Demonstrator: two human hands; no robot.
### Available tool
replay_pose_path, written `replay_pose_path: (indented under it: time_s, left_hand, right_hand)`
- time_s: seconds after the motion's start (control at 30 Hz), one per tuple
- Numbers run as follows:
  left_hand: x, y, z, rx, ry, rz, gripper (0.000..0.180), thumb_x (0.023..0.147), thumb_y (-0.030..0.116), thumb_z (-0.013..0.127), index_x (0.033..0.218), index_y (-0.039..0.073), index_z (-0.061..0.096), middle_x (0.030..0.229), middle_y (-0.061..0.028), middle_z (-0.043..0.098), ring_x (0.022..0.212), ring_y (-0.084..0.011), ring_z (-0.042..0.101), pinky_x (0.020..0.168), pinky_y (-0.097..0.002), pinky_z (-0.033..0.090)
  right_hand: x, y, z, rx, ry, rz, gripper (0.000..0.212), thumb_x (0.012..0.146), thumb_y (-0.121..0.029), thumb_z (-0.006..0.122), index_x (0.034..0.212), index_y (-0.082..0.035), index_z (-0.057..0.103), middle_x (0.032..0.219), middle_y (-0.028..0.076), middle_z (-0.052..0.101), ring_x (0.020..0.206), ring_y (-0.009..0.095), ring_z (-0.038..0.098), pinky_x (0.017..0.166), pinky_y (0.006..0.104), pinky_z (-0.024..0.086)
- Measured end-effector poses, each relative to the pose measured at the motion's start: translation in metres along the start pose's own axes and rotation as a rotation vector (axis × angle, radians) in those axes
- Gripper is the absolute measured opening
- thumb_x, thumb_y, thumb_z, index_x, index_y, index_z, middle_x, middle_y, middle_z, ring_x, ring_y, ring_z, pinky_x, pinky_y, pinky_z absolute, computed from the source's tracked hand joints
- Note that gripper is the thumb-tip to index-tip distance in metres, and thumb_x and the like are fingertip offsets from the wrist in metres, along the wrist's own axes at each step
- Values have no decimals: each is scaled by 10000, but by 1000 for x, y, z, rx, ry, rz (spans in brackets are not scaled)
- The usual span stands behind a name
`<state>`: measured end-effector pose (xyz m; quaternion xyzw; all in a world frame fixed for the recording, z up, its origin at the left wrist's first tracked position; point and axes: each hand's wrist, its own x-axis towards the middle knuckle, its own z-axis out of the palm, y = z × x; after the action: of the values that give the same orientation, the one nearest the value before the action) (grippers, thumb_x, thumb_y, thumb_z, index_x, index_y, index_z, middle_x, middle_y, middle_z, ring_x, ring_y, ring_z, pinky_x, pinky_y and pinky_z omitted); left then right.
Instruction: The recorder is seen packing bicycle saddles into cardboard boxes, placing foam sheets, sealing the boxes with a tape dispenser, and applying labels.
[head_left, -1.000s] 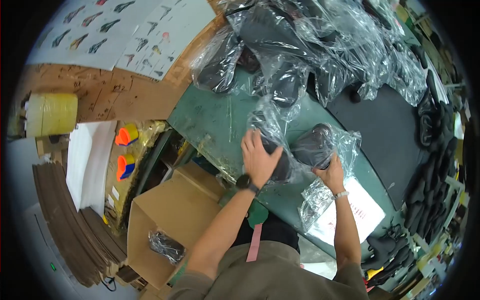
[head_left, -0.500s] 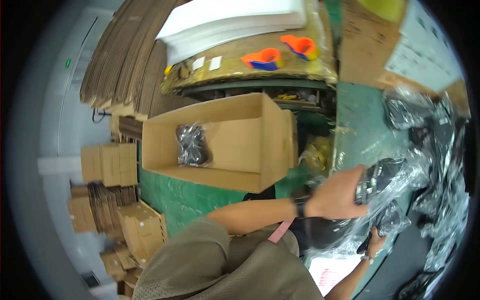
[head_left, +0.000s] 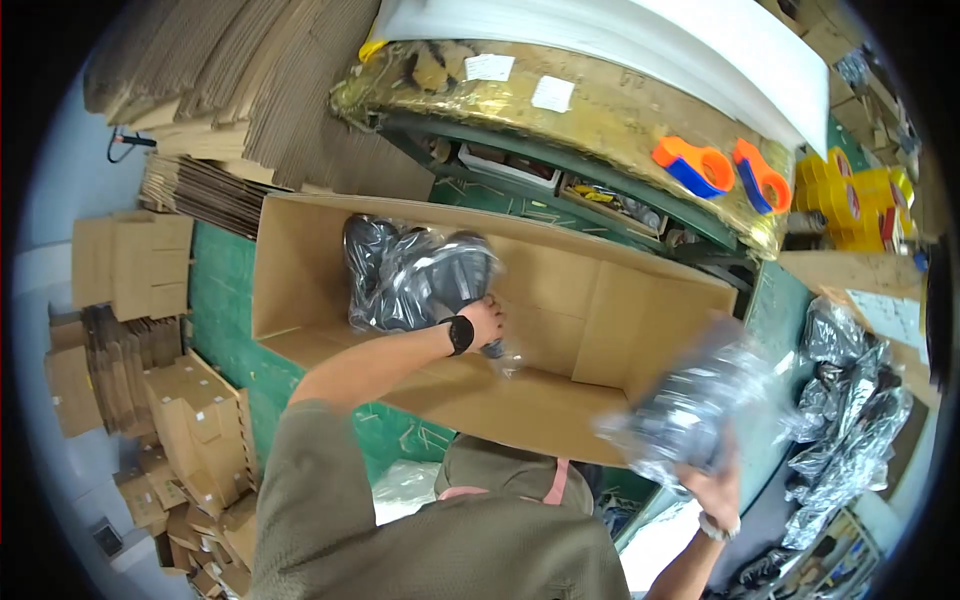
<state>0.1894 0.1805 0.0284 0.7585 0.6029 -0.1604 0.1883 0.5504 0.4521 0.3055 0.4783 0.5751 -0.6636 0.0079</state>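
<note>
your left hand (head_left: 486,322) is now down inside the long cardboard box (head_left: 540,325), where half a second ago it is out over the desk (head_left: 772,305) with its load; the fingers are curled closed on the narrow end of a wrapped black piece (head_left: 458,272), which lies toward the box's left end, just beside the dark wrapped bundle (head_left: 368,245) near the left far corner; their clear films overlap, so you cannot tell whether the pieces inside touch.

your right hand (head_left: 714,485) changes place too; it is beside the desk's near part a moment ago, and now it holds a film-covered load (head_left: 682,410) up by the box's right near corner; the grip looks closed on the lower end, but blur hides the fingertips, so you cannot tell how firmly they sit.

for the work in hand, this means the box's left end has two wrapped items within its walls instead of one, the newer one not yet let go; the middle and right end of the box floor show bare cardboard; the wrapped pile (head_left: 850,400) is over on the desk, well apart from both your hands.
</note>
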Motion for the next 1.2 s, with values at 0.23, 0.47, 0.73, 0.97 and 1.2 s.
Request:
replay_pose_path:
  time_s: [0.23,0.47,0.73,0.97,1.2]
  left_hand:
    - [-21,-31,201,1255,-246,150,776,674,514,737,1362,191,576,1485,-15,455,1435,-258,295,1225,-410,172]
    - [-38,-51,164,31,-211,-24,332,926,235,490,1179,183,699,1395,24,557,1384,-182,390,1222,-423,153]
    - [-43,-47,42,-332,79,-211,346,878,268,511,1127,89,672,1236,-116,649,1226,-290,540,1097,-478,349]
    - [18,-7,-18,-445,271,-159,494,742,245,698,1192,61,610,1278,-151,571,1217,-347,507,1037,-511,377]
    - [52,14,-30,-234,-198,14,605,727,277,745,1274,75,583,1348,-132,543,1315,-326,445,1108,-526,300]
  right_hand:
    - [179,-11,211,-1324,-518,-681,700,662,-147,733,1320,-30,525,1142,160,617,1126,336,559,954,408,485]
    - [300,92,339,-1558,-829,-991,322,835,-158,563,1129,-81,670,1109,76,670,1131,256,570,1010,389,430]
    - [230,95,367,-1309,-407,-992,407,794,-194,568,1138,-2,673,1333,202,579,1291,333,493,1144,458,340]
    - [105,-30,187,-558,47,-1002,355,778,-115,705,1108,-17,619,988,129,622,965,308,611,837,405,519]
    - [86,122,-145,-515,1040,-417,368,791,-147,689,1130,-15,640,1023,201,675,988,400,627,843,475,520]
